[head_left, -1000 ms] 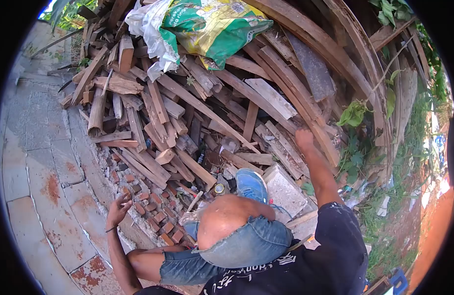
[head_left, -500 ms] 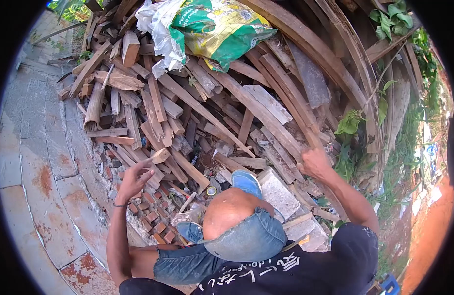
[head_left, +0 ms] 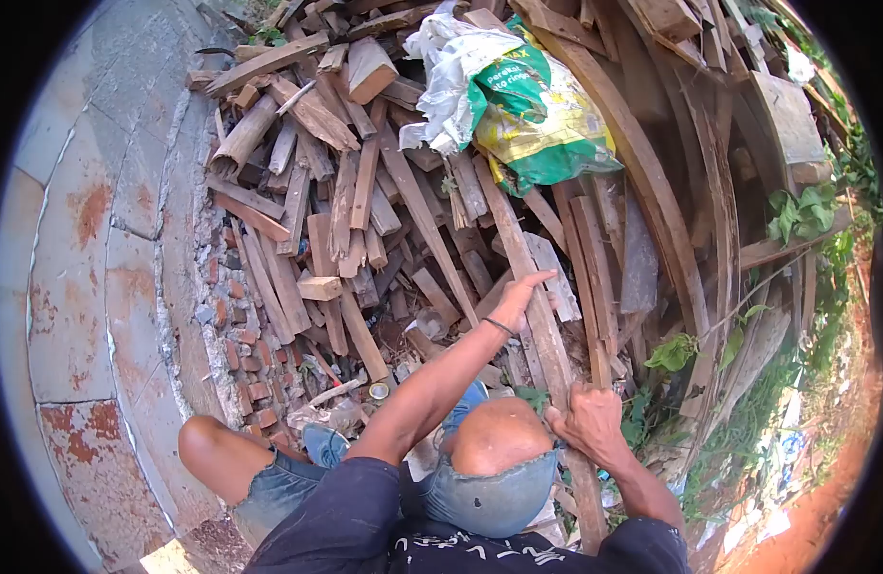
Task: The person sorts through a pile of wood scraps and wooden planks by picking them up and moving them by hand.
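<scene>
A long wooden plank (head_left: 552, 365) slants from the pile down past my right side. My left hand (head_left: 524, 302) reaches across my body and holds it around the middle, with one finger stretched over its top. Lower down, my right hand (head_left: 592, 421) is closed at the same plank, thumb over its near edge; its curled fingers are partly hidden. Just beyond my left hand lies a pale, weathered board (head_left: 553, 273). Another narrow plank (head_left: 599, 325) runs up from beside my right knuckles.
A jumbled wood pile (head_left: 365, 201) spreads ahead, with a green, yellow and white sack (head_left: 537, 115) on top. Broken bricks (head_left: 253, 364) border the stained paving (head_left: 82, 287) at left. Leafy plants (head_left: 671, 354) and a heavy curved beam (head_left: 642, 163) are at right. My bent knee (head_left: 503, 435) is close below.
My left hand has come from the left side across onto the plank. My right hand is now lower in view, and the plank extends down beside my body. The view has shifted.
</scene>
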{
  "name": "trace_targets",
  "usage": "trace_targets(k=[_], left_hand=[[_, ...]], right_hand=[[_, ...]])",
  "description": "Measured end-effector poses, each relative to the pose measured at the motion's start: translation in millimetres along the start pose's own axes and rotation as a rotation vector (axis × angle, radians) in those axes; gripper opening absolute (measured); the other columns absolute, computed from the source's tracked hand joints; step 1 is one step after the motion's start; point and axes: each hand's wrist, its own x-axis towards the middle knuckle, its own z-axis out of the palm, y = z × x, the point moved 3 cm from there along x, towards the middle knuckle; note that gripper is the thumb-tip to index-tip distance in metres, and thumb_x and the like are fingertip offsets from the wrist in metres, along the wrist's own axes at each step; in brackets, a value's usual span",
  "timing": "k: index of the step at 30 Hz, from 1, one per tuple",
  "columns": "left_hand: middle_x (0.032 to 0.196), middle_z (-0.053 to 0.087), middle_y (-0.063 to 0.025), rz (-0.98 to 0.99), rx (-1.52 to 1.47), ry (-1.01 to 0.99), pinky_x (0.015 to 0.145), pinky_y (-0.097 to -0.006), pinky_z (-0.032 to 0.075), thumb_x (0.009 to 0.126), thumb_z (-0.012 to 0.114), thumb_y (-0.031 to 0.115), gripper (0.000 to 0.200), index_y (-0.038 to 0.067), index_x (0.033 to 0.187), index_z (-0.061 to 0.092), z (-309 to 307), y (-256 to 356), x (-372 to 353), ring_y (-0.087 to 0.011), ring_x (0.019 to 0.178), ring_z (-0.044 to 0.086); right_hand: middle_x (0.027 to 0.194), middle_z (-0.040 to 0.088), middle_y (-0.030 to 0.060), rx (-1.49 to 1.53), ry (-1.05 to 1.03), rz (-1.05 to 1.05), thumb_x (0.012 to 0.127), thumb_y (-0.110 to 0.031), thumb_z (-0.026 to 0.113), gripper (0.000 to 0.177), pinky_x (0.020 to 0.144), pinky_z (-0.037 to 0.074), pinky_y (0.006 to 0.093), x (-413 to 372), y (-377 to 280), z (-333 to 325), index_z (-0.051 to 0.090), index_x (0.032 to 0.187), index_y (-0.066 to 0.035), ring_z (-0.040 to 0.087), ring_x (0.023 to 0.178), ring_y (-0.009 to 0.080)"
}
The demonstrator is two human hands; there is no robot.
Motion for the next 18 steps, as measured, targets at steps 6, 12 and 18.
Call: trace_targets(k=[6, 12, 18], left_hand=[[0.068, 0.059, -0.0105, 0.184, -0.035, 0.085, 0.050, -0.0350, 0.051, 0.076, 0.060, 0.016, 0.016, 0.001, 0.079, 0.060, -17.4, -28.4, 15.3, -0.0212, 0.053, 0.059], [0.063, 0.059, -0.0129, 0.227, -0.075, 0.019, 0.046, -0.0376, 0.048, 0.073, 0.059, 0.015, 0.017, -0.001, 0.067, 0.059, -9.6, -21.6, 2.2, -0.0245, 0.048, 0.058], [0.066, 0.061, -0.0135, 0.130, -0.184, -0.017, 0.052, -0.0342, 0.053, 0.074, 0.059, 0.014, 0.016, -0.001, 0.069, 0.060, -24.2, -43.6, 15.0, -0.0235, 0.055, 0.062]], right_hand=[[0.065, 0.062, 0.0184, -0.105, 0.136, 0.020, 0.070, -0.030, 0.070, 0.030, 0.051, 0.050, 0.0433, -10.9, 28.0, 92.5, 0.058, 0.075, -0.003, 0.065, 0.059, 0.0337], [0.072, 0.062, 0.0180, -0.060, 0.117, 0.082, 0.072, -0.029, 0.071, 0.034, 0.055, 0.050, 0.0447, -23.3, 52.7, 111.0, 0.054, 0.086, -0.003, 0.064, 0.065, 0.0373], [0.096, 0.058, 0.0182, 0.538, 0.035, 0.385, 0.063, -0.028, 0.084, 0.069, 0.079, 0.048, 0.0416, -30.2, 22.6, 41.6, 0.047, 0.115, -0.002, 0.060, 0.091, 0.0327]])
